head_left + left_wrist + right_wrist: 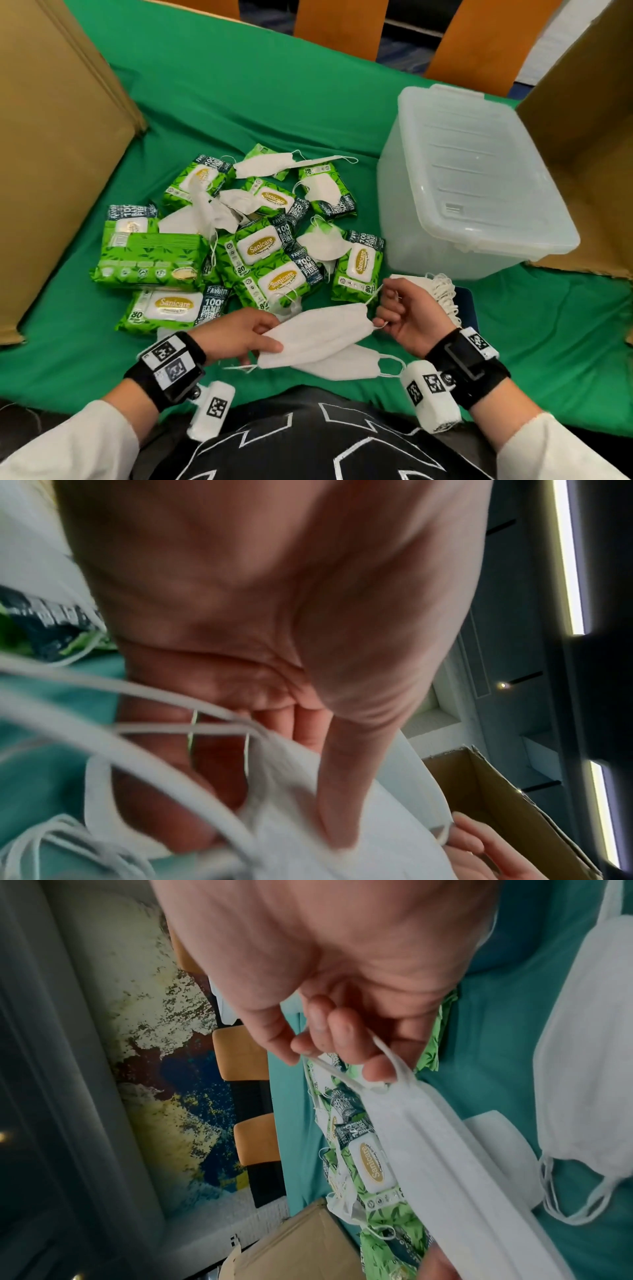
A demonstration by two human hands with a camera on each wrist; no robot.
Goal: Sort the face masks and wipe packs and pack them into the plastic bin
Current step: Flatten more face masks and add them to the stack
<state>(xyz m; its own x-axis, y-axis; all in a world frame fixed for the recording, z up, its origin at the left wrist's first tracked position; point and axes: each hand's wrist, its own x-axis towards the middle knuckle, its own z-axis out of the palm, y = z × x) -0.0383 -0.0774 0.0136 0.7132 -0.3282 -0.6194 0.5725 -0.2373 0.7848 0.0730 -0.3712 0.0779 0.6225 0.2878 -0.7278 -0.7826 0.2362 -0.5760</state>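
I hold a folded white face mask (318, 332) between both hands, just above the green cloth near my body. My left hand (239, 334) grips its left end, thumb on top (342, 791). My right hand (400, 315) pinches the ear loop at its right end (387, 1066). Another white mask (346, 366) lies flat under it. A mixed pile of green wipe packs (263, 246) and loose white masks (263, 164) covers the middle of the table. The clear plastic bin (472, 185) stands at the right with its lid on.
Brown cardboard walls stand at the far left (51, 154) and far right (589, 137). A stack of white masks (442, 291) on a dark blue item (466, 305) sits right of my right hand. Orange chair backs (339, 24) line the table's far edge.
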